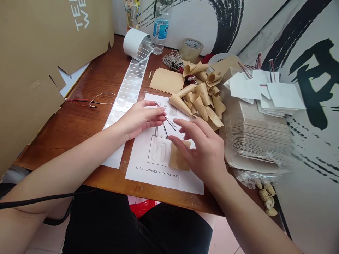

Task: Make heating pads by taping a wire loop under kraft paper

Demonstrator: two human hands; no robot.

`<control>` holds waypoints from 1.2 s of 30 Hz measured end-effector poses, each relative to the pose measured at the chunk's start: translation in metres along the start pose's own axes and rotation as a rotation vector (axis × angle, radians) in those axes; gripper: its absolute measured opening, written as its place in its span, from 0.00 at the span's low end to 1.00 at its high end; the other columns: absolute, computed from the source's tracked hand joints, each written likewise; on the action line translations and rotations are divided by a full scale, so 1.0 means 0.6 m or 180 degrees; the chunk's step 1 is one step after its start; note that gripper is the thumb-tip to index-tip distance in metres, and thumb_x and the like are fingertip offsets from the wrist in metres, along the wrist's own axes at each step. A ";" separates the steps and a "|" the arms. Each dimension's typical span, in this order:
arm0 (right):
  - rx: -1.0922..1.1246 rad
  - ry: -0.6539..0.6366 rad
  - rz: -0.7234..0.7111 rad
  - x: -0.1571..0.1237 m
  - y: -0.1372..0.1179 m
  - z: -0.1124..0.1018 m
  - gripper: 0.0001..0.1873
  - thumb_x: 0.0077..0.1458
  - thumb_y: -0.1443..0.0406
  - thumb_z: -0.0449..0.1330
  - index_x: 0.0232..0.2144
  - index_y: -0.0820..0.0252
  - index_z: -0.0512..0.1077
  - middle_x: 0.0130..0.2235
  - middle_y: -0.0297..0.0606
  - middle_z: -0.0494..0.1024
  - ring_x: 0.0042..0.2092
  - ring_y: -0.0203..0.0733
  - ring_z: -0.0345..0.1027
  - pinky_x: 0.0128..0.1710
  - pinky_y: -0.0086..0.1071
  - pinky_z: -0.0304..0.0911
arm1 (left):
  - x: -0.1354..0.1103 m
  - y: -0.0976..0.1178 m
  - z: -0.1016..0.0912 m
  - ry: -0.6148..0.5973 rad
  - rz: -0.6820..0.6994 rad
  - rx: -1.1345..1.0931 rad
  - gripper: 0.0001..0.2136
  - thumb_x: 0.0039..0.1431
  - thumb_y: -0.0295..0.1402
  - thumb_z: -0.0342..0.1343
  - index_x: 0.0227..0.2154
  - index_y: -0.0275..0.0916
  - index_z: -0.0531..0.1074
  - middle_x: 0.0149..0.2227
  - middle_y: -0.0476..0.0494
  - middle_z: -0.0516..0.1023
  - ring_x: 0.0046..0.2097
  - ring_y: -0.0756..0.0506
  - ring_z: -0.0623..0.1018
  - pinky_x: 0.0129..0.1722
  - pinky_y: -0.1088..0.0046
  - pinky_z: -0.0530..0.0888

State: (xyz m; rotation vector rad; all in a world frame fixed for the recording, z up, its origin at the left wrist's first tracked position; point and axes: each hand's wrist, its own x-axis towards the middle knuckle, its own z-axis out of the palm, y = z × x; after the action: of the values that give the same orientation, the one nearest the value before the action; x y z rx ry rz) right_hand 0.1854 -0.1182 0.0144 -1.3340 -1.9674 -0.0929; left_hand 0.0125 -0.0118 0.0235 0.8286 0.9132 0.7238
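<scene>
My left hand (140, 118) pinches a few thin dark wire leads (168, 121) between thumb and fingertips, above a printed drawing sheet (161, 173) marked DRS-206DC-E001-01. My right hand (201, 148) hovers close by with its fingers spread, just over a square of tan backing paper (180, 157) on that sheet. Whether those fingertips touch the paper I cannot tell. The paper square partly covers a printed outline (159, 151). Behind the hands lies a heap of curled tan paper strips (201, 102).
A long strip of clear labels (127, 95) runs from a white roll (137, 44) across the wooden table (66, 141). A wire bundle (172, 60), thin red-and-black wires (79, 102), stacked white sheets (254, 134), a tape roll (191, 49), and a water bottle (160, 26) surround the work.
</scene>
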 end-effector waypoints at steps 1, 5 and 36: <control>0.0027 0.0081 -0.0031 -0.001 -0.001 0.002 0.12 0.62 0.68 0.62 0.48 0.53 0.75 0.36 0.38 0.78 0.33 0.41 0.75 0.32 0.35 0.71 | 0.000 -0.001 0.001 -0.0026 0.0003 0.0010 0.15 0.61 0.25 0.64 0.47 0.36 0.65 0.30 0.47 0.81 0.31 0.53 0.80 0.40 0.73 0.77; 0.0140 0.0286 -0.0121 0.000 -0.006 0.003 0.11 0.63 0.72 0.60 0.40 0.50 0.78 0.35 0.36 0.82 0.35 0.41 0.77 0.34 0.35 0.72 | -0.001 -0.005 0.003 -0.0268 -0.0051 -0.0005 0.15 0.60 0.24 0.64 0.47 0.37 0.67 0.30 0.48 0.81 0.32 0.53 0.80 0.40 0.73 0.77; 0.0307 0.0606 0.0014 -0.003 -0.018 -0.020 0.15 0.61 0.72 0.63 0.44 0.45 0.79 0.38 0.35 0.85 0.35 0.44 0.78 0.34 0.39 0.71 | 0.005 -0.007 -0.021 0.0017 0.2850 0.4435 0.12 0.68 0.37 0.55 0.48 0.42 0.80 0.44 0.41 0.82 0.43 0.43 0.79 0.44 0.67 0.70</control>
State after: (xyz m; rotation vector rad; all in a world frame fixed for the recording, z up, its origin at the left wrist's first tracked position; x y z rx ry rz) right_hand 0.1833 -0.1298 0.0256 -1.2210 -1.7867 -0.1168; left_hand 0.0032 -0.0078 0.0140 2.5706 0.9792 0.7694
